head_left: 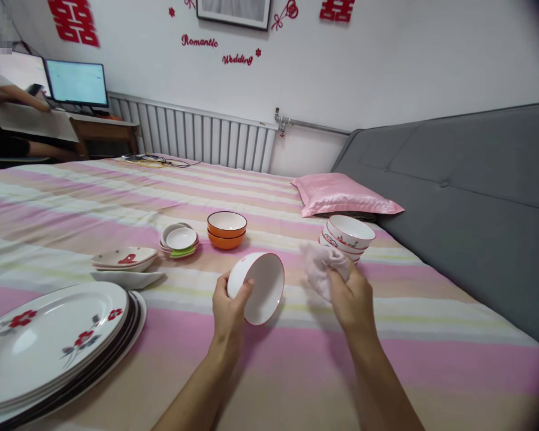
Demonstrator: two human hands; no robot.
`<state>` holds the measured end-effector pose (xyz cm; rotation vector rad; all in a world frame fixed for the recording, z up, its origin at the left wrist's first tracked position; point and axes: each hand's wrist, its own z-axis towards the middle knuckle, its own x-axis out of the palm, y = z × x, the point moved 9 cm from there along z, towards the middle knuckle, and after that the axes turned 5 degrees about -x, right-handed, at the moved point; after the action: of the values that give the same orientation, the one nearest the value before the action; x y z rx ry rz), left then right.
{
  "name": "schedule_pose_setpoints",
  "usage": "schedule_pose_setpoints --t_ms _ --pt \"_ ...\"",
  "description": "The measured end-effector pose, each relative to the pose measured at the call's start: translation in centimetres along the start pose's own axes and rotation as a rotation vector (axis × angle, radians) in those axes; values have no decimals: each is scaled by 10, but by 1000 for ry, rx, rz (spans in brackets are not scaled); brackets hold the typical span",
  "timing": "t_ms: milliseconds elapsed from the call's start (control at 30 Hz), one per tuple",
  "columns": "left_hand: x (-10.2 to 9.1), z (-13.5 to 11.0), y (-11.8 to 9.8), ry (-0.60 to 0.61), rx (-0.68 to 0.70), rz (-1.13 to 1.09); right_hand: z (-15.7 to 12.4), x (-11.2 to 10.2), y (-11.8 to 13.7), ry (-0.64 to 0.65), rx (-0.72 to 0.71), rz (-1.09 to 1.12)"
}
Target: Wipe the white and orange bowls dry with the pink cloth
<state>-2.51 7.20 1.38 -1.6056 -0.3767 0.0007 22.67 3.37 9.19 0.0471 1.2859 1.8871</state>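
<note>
My left hand point(230, 308) grips a white bowl point(264, 290) with a thin red rim, thumb over the edge and fingers behind it. The bowl is tilted on its side, its inside facing right. In my right hand point(353, 293) a pale pink cloth point(321, 266) is bunched up, apart from the bowl and slightly blurred. Just behind the cloth stands a stack of white bowls point(351, 232) with red rims and painted patterns, partly hidden by it. Two stacked orange bowls point(227, 232) with white insides sit beyond my left hand.
Stacked large flowered plates point(49, 341) lie at left on the striped bedsheet point(408, 383). Behind them are boat-shaped dishes point(124, 258) and small saucers point(181, 238). A pink pillow point(344, 193) rests by the grey headboard point(467, 179). A person point(18, 99) sits near monitors point(76, 82).
</note>
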Motion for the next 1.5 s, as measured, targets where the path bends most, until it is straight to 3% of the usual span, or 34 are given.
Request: schedule_pose_setpoints --t_ms 100,167,233,333,433,567,700,867,1000,1267,1500 --pt "14 -5 -4 122 46 110 -2 -6 12 -89 -123 222" --pt "25 -10 -7 203 81 193 -7 -1 28 -36 -249 285" --pt "33 -13 -9 256 108 260 -14 9 47 100 -386 269" --pt "40 -15 -12 285 146 320 -32 32 72 413 -598 156" --pt "39 -13 -15 273 188 342 -44 42 81 593 -689 90" --pt "36 -11 -17 261 202 362 -45 40 82 645 -638 192" --pt "39 -13 -17 286 209 390 -38 39 71 652 -445 304" --pt "42 -17 -19 315 238 390 -34 40 56 696 -296 251" --pt "45 -19 -19 346 223 388 -33 38 54 731 -345 202" --pt "61 -32 -20 536 266 419 -42 49 69 677 -641 -8" --pt "59 -28 -19 528 266 389 -42 54 69 707 -597 96"
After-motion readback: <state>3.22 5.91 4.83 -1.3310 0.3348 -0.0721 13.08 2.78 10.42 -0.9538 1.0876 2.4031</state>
